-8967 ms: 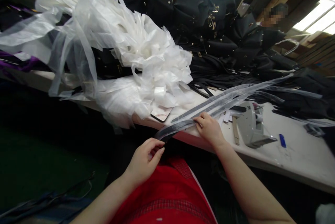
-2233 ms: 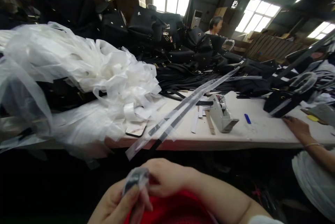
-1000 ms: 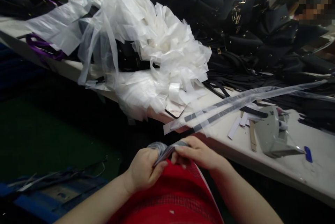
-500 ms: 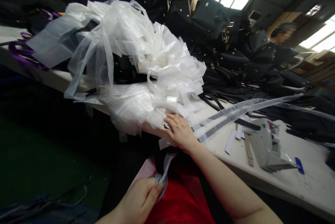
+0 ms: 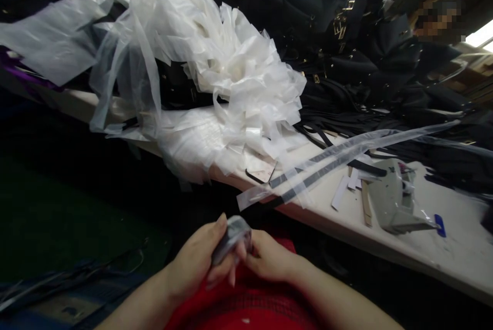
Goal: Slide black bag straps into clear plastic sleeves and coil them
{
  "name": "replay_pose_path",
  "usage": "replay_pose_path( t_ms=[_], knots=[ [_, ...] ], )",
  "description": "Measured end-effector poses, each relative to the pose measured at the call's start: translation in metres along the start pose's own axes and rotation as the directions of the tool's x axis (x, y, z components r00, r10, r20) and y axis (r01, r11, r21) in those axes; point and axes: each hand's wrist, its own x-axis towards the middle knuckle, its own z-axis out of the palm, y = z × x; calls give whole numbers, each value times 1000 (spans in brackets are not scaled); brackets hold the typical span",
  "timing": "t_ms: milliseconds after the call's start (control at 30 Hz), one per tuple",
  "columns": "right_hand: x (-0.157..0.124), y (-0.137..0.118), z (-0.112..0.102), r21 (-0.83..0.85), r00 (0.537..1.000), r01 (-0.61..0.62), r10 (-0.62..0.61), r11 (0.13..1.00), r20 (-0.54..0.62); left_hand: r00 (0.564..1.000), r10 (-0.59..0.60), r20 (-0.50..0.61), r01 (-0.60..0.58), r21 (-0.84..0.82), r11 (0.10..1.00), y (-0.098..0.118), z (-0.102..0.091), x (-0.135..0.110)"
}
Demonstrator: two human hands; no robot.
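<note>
In front of my red clothing, my left hand [image 5: 194, 258] is closed round a dark strap in a clear plastic sleeve [image 5: 235, 228], bent into a small coil. My right hand [image 5: 271, 257] meets it from the other side, fingers curled in at the coil; some fingertips are hidden and slightly blurred. Beyond both hands, more dark straps in clear sleeves [image 5: 331, 163] lie across the table edge, one end overhanging. A flat, phone-like thing with a dark rim [image 5: 261, 173] rests at the edge beside them.
A big heap of thin white plastic sleeves [image 5: 231, 68] covers the table's left part. Black bags [image 5: 311, 6] and straps are piled behind. To the right stand a pale tape dispenser [image 5: 396, 199] and paper strips [image 5: 341, 192]. A person [image 5: 439, 21] is in the background.
My right hand has left the table edge and come down to my left hand at the strap. The loose sleeve end that hung up from my left hand is now gathered into the coil.
</note>
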Motion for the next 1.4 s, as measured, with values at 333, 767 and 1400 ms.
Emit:
replay_pose_path(
  t_ms=[333,767,1400],
  knots=[
    [-24,-39,-9,491,910,7,-210,871,359,659,751,37,-451,819,355,-9,-11,45],
    [-25,-11,-43,-364,926,140,-252,921,-280,986,-164,31,141,366,920,-7,15,20],
    [3,26,-8,578,996,80,-46,812,-74,995,-85,53,100,-420,902,3,24,23]
  ],
)
